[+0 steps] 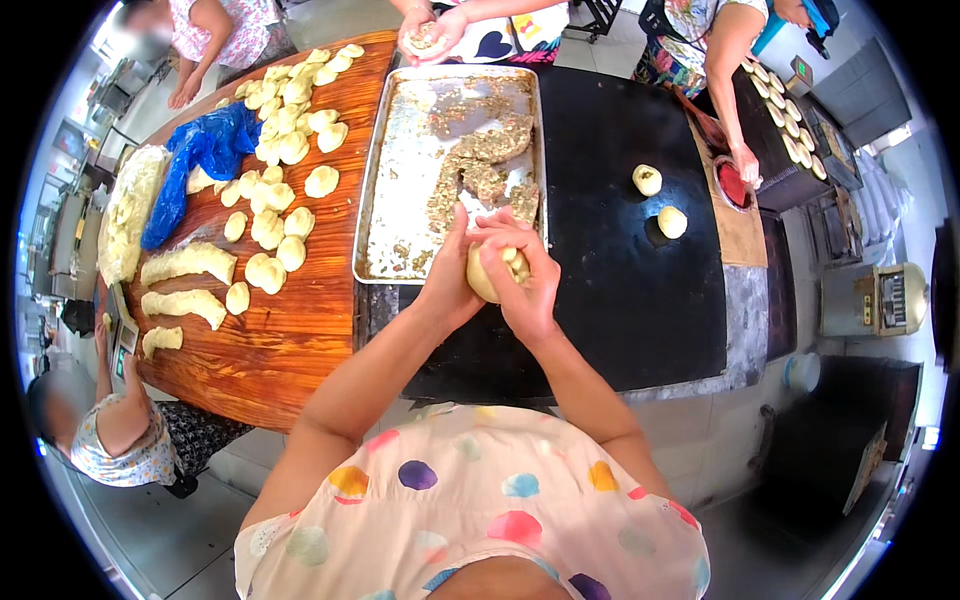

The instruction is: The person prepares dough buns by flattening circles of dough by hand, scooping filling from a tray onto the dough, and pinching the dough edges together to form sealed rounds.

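A pale dough ball [483, 277] with a gathered, pleated edge sits between my hands, over the near edge of the metal tray. My left hand [452, 272] cups it from the left, fingers curved round its far side. From the right, my right hand [528, 283] closes over it, the thumb pressed at the pleats. The shallow tray [400, 170] holds a chunky brown-green filling [487, 160], heaped toward its right side. On the black worktop [610, 280] to the right rest two round filled dough balls, one farther [647, 180] and one nearer [672, 222].
On the wooden table [290, 350] at left lie many flattened dough pieces [292, 147], dough strips [190, 263] and a blue plastic bag [200, 160]. Across the worktop a co-worker's hands [432, 38] hold dough. Another co-worker's hand [745, 163] reaches to a red-filled bowl [733, 187].
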### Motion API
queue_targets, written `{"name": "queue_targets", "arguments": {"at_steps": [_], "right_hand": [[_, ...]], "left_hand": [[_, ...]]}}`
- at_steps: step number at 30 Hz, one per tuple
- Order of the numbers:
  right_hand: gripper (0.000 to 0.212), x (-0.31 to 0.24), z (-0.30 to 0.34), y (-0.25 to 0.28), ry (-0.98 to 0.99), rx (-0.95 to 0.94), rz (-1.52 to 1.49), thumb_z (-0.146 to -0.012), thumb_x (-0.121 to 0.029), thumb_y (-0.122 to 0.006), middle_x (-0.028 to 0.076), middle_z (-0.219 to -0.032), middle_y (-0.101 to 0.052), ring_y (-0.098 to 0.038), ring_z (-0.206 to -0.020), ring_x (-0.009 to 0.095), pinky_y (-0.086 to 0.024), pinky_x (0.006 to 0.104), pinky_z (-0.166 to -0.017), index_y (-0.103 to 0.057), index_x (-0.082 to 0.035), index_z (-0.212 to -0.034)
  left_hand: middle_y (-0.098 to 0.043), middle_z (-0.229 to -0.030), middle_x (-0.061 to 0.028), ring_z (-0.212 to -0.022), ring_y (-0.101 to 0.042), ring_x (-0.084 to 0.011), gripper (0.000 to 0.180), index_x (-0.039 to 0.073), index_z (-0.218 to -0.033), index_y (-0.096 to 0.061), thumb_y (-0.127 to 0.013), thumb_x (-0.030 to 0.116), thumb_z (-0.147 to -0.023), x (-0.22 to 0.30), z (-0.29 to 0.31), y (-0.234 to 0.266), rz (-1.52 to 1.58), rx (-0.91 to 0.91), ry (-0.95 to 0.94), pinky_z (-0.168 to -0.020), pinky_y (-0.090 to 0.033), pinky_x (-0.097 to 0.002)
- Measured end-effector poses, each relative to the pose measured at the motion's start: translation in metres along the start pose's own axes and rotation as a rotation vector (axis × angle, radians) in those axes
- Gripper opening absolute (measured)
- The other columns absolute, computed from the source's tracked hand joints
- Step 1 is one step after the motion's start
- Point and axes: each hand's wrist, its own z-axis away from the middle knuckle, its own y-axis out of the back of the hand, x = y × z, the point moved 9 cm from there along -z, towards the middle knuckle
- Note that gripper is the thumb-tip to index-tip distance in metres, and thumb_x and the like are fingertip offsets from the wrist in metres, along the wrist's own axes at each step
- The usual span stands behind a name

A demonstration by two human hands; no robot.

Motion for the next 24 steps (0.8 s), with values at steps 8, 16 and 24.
{"name": "queue_targets", "arguments": {"at_steps": [8, 16, 24], "right_hand": [[0.046, 0.011, 0.003, 0.007, -0.099, -0.066, 0.101, -0.087, -0.018, -0.070, 0.015, -0.120, -0.067, -0.056, -0.123, 0.027, -0.032, 0.0437, -0.114, -0.054, -0.001, -0.127], [0.042, 0.008, 0.008, 0.017, 0.187, -0.229, 0.207, -0.090, -0.014, -0.065, 0.016, -0.123, -0.066, -0.061, -0.118, 0.032, -0.038, 0.0470, -0.110, -0.058, 0.001, -0.128], [0.057, 0.062, 0.044, 0.014, -0.267, 0.090, 0.135, -0.099, -0.010, -0.052, 0.022, -0.132, -0.059, -0.055, -0.125, 0.031, -0.041, 0.0380, -0.106, -0.029, 0.002, -0.150]], "left_hand": [[-0.059, -0.125, -0.0149, -0.116, -0.059, -0.0299, 0.051, 0.003, -0.133, -0.047, -0.033, 0.044, -0.105, -0.026, -0.011, 0.023, -0.010, 0.084, 0.009, -0.101, -0.048, -0.0427], [-0.060, -0.121, -0.0149, -0.114, -0.061, -0.0260, 0.050, 0.004, -0.128, -0.050, -0.030, 0.044, -0.106, -0.048, -0.017, -0.005, -0.099, -0.017, 0.258, -0.097, -0.052, -0.0408], [-0.061, -0.120, -0.0125, -0.110, -0.062, -0.0237, 0.051, 0.004, -0.132, -0.048, -0.035, 0.044, -0.105, -0.056, -0.006, 0.052, 0.012, 0.246, 0.053, -0.098, -0.050, -0.0386]]}}
